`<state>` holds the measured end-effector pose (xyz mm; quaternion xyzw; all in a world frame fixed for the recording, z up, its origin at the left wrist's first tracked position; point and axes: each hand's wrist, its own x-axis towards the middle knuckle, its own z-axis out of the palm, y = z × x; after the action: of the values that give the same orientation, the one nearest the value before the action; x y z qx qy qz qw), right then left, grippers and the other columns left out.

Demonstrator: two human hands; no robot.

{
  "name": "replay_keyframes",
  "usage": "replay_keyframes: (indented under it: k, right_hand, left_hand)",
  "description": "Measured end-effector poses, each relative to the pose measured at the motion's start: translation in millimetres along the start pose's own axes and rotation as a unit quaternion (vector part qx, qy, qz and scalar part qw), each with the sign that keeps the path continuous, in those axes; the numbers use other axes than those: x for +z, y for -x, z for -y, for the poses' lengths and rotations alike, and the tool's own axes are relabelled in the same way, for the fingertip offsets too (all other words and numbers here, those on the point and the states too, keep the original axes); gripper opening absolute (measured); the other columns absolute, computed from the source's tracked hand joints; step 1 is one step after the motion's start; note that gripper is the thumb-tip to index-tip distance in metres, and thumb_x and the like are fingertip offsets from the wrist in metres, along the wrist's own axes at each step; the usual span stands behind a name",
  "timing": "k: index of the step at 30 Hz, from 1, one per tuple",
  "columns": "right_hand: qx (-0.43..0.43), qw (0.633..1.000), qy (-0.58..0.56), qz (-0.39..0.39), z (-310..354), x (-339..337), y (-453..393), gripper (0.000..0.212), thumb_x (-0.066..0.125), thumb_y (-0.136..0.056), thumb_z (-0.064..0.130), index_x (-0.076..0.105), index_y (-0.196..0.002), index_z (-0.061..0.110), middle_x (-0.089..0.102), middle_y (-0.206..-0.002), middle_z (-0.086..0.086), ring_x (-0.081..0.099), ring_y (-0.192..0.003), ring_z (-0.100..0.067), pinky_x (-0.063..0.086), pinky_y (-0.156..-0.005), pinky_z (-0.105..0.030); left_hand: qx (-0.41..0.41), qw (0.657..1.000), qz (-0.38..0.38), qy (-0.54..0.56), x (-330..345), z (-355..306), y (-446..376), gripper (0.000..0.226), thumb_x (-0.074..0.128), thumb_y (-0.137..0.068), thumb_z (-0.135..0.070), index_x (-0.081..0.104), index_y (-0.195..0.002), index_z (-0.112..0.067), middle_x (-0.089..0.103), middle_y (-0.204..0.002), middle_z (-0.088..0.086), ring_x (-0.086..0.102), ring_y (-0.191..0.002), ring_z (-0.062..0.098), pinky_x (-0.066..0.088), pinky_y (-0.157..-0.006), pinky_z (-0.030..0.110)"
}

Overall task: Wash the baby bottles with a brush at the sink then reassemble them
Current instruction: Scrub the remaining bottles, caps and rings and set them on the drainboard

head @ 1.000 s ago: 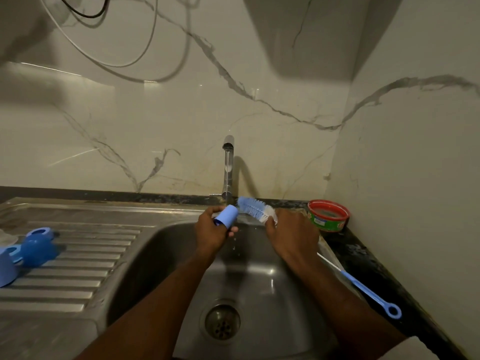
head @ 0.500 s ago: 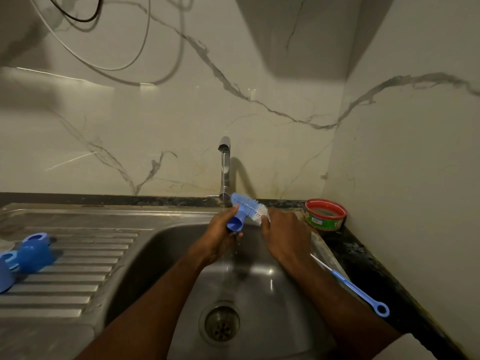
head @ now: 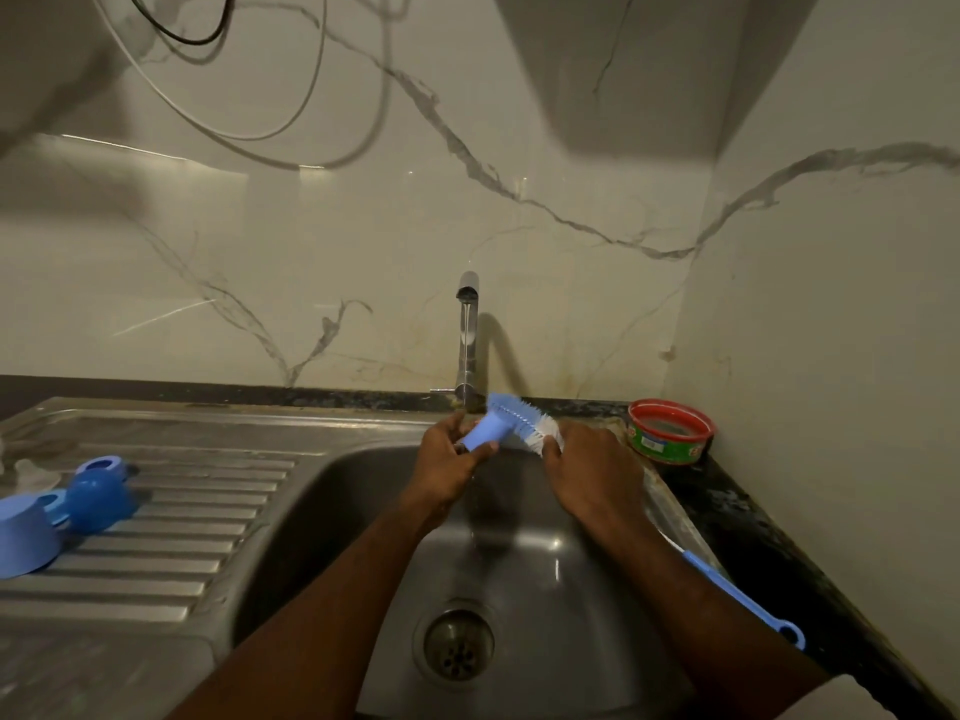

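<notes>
My left hand [head: 445, 459] grips a small light-blue bottle cap [head: 483, 432] over the sink basin [head: 332, 511], under the tap [head: 467, 335]. A thin stream of water runs from the tap. My right hand [head: 592, 472] grips a bottle brush; its blue and white bristle head [head: 522, 419] lies against the cap, and its long blue handle [head: 743, 597] sticks out behind my wrist. On the draining board at the left lie several blue bottle parts [head: 98, 493] and a blue cup [head: 23, 535].
A red and green tub [head: 670, 431] stands on the dark counter at the sink's right rear corner. The drain [head: 458, 645] sits low in the basin. Marble walls close in behind and on the right. The ribbed draining board [head: 197, 517] stretches left.
My left hand has turned the blue cap, and the brush head has shifted slightly against it. Both hands stay under the tap.
</notes>
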<state>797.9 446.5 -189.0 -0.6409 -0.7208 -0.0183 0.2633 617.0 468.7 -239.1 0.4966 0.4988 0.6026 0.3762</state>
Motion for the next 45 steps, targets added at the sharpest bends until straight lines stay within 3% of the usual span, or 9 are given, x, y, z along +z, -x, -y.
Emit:
replay_keyframes:
  k: [4,11,16,21,24,30,34,38,45]
  right_hand:
    - [-0.031,0.999,0.008,0.010,5.1,5.0,8.4,0.040,0.049,-0.101,0.049,0.065,-0.127,0.022,0.071,-0.114,-0.003,0.067,-0.099,-0.020,0.051,-0.079,-0.032]
    - [-0.052,0.999,-0.007,-0.009,27.8,8.0,10.5,0.034,0.047,-0.104,0.045,0.058,-0.128,0.023,0.069,-0.114,-0.003,0.066,-0.097,-0.020,0.049,-0.075,-0.031]
    - [-0.064,0.998,0.004,-0.021,26.4,3.5,12.8,0.032,0.046,-0.104,0.047,0.060,-0.123,0.026,0.070,-0.109,-0.003,0.067,-0.094,-0.023,0.049,-0.072,-0.033]
    - [-0.040,0.994,0.091,-0.033,21.5,-10.2,6.7,0.023,0.053,-0.102,0.037,0.063,-0.118,0.023,0.070,-0.108,-0.002,0.069,-0.093,-0.021,0.050,-0.071,-0.032]
    - [-0.016,0.988,0.143,-0.055,9.0,-20.6,1.4,0.022,0.049,-0.104,0.034,0.066,-0.113,0.022,0.072,-0.105,-0.002,0.070,-0.091,-0.020,0.047,-0.067,-0.030]
    - [0.008,0.993,0.112,-0.043,-4.0,-19.9,5.6,0.026,0.058,-0.098,0.041,0.067,-0.117,0.025,0.071,-0.101,0.001,0.067,-0.084,-0.017,0.045,-0.060,-0.029]
    - [-0.015,0.996,0.088,-0.025,-4.5,-19.4,9.6,0.029,0.057,-0.099,0.042,0.063,-0.123,0.026,0.069,-0.109,0.000,0.066,-0.094,-0.018,0.049,-0.069,-0.030]
    - [-0.043,0.996,0.084,-0.011,-18.5,-16.8,9.9,0.032,0.048,-0.102,0.047,0.059,-0.126,0.029,0.068,-0.111,0.002,0.065,-0.093,-0.014,0.054,-0.076,-0.032]
    - [-0.030,0.997,0.073,-0.015,-29.6,-9.6,6.7,0.032,0.048,-0.102,0.048,0.061,-0.124,0.030,0.069,-0.111,0.001,0.066,-0.095,-0.016,0.048,-0.071,-0.030]
  left_hand:
    - [-0.068,0.989,-0.088,0.096,-10.9,5.7,-8.6,0.029,0.064,-0.098,-0.021,0.060,-0.125,-0.009,0.068,-0.121,0.015,0.069,-0.103,0.025,0.060,-0.087,0.039]
    - [-0.158,0.942,0.043,0.292,4.3,-9.5,2.2,0.028,0.049,-0.106,-0.022,0.058,-0.126,-0.004,0.074,-0.113,0.019,0.073,-0.103,0.030,0.063,-0.080,0.037]
    - [-0.143,0.926,-0.028,0.349,0.8,-10.6,-5.4,0.023,0.056,-0.102,-0.022,0.063,-0.113,-0.003,0.073,-0.111,0.019,0.073,-0.100,0.030,0.063,-0.080,0.037]
    - [-0.118,0.973,-0.114,0.160,-9.0,-0.1,-9.4,0.036,0.068,-0.095,-0.034,0.067,-0.116,-0.005,0.074,-0.106,0.016,0.072,-0.096,0.027,0.058,-0.071,0.032]
    - [0.015,0.994,-0.097,-0.056,-17.3,2.2,-4.8,0.051,0.080,-0.085,-0.026,0.056,-0.129,-0.013,0.067,-0.118,0.001,0.067,-0.102,0.017,0.054,-0.075,0.022]
    - [0.139,0.933,-0.036,-0.329,-16.4,0.5,4.8,0.047,0.084,-0.081,-0.025,0.059,-0.121,-0.019,0.059,-0.115,-0.007,0.057,-0.104,0.008,0.049,-0.089,0.026]
    - [0.095,0.943,-0.004,-0.320,-23.4,-2.0,10.6,0.034,0.084,-0.081,-0.029,0.059,-0.101,-0.017,0.061,-0.097,-0.004,0.059,-0.085,0.009,0.044,-0.067,0.016]
    - [0.038,0.961,-0.019,-0.273,-23.2,-1.8,14.2,0.029,0.071,-0.093,-0.032,0.055,-0.109,-0.014,0.063,-0.105,0.005,0.059,-0.085,0.007,0.044,-0.064,0.014]
    - [0.016,0.976,0.014,-0.218,-29.0,-3.2,15.0,0.056,0.077,-0.088,-0.026,0.052,-0.137,-0.015,0.061,-0.131,0.006,0.061,-0.114,0.018,0.055,-0.095,0.033]
